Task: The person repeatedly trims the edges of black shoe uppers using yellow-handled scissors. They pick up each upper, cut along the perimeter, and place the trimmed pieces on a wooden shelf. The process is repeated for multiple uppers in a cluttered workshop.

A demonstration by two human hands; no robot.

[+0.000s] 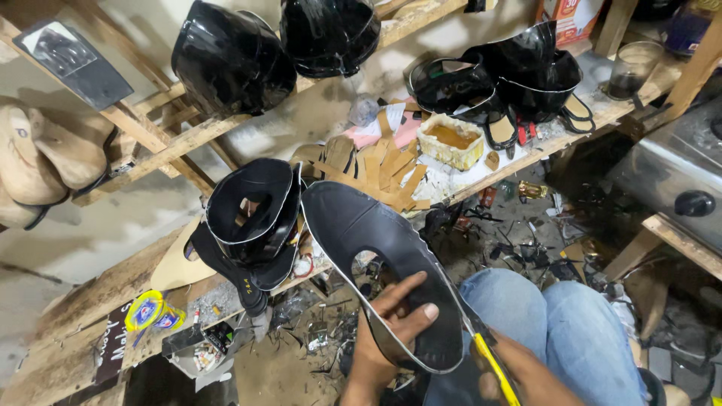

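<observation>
Left hand (395,319) clamped on one black leather upper (376,256) above lap; right hand (526,372) closed round one yellow-handled tool (492,368). Bench: two stacked uppers (252,218), one glue tub (450,140), two denim knees (549,323) below

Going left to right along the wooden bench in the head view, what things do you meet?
Yellow tape roll → stack of black cut pieces → tan strips → tub of glue → black shoe uppers → glass jar.
</observation>
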